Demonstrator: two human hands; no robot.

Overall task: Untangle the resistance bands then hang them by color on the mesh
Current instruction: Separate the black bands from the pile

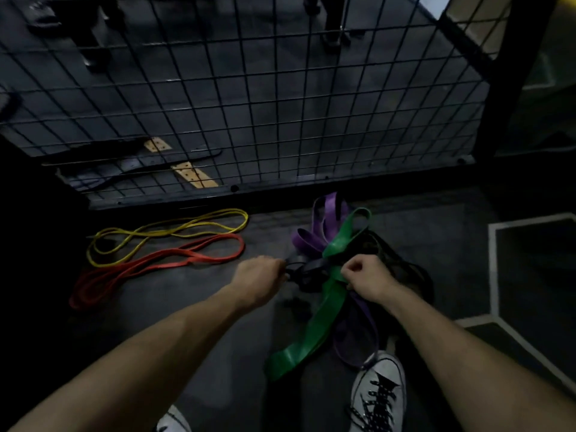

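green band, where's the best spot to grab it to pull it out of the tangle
Take the green band by its near end, the flat loop lying free on the floor beside the white shoe, coming from above on the left. There it is clear of the purple band and black bands.

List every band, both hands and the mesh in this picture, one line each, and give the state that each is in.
yellow band: loose on the floor, untangled
red band: loose on the floor beside the yellow one
green band: tangled in the pile
purple band: tangled in the pile
black bands: tangled in the pile
left hand: grips a black band
right hand: pinches the tangle at the green band
mesh: upright, no band hung on it
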